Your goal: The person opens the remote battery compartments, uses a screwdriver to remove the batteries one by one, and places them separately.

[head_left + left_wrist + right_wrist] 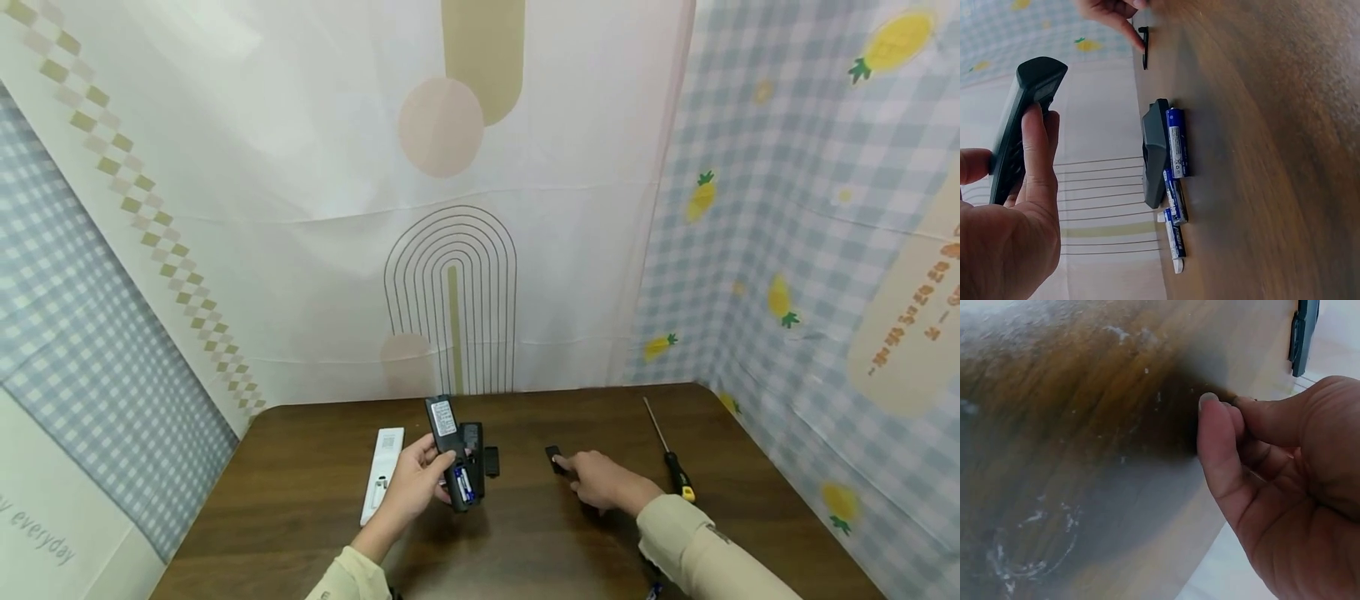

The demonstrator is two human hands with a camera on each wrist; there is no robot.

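My left hand (416, 483) grips a black remote control (444, 421) above the table, its back facing up. Its battery compartment is uncovered, with blue batteries (464, 483) inside. In the left wrist view the thumb and fingers hold this remote (1035, 78) by its sides. On the right, my right hand (600, 479) reaches down to a small black battery cover (552, 452), one fingertip on it. In the right wrist view the fingers (1219, 440) are bent close together and the cover is hidden; I cannot tell whether they pinch it.
Behind the left hand, another dark remote (474, 435) lies beside a second small black cover (492, 461). Several blue batteries (1177, 144) lie near it. A white remote (384, 458) lies at the left, a screwdriver (677, 475) at the right. Fabric hangs behind the table.
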